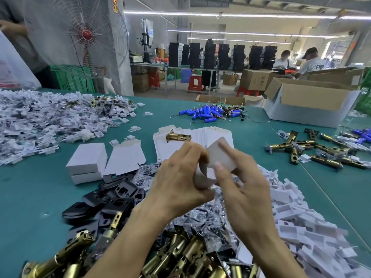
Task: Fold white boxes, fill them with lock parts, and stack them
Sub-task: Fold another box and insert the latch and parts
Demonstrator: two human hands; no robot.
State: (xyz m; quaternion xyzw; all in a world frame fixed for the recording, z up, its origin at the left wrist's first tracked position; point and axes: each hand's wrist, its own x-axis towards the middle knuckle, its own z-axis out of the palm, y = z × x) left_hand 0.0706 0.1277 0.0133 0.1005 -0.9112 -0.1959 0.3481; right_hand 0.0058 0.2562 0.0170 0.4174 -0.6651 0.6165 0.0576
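Above the green table, my left hand and my right hand both grip a small white box, blurred and partly folded between them. Behind it lies a fanned stack of flat white box blanks with one brass latch on top. Two closed white boxes sit stacked at the left, beside an open-ended box. Brass latches, black plates and bagged screws are heaped below my wrists.
White plastic parts are heaped at the far left and near right. Blue batteries lie at the back, more brass latches to the right. An open carton stands back right. A fan and people stand beyond.
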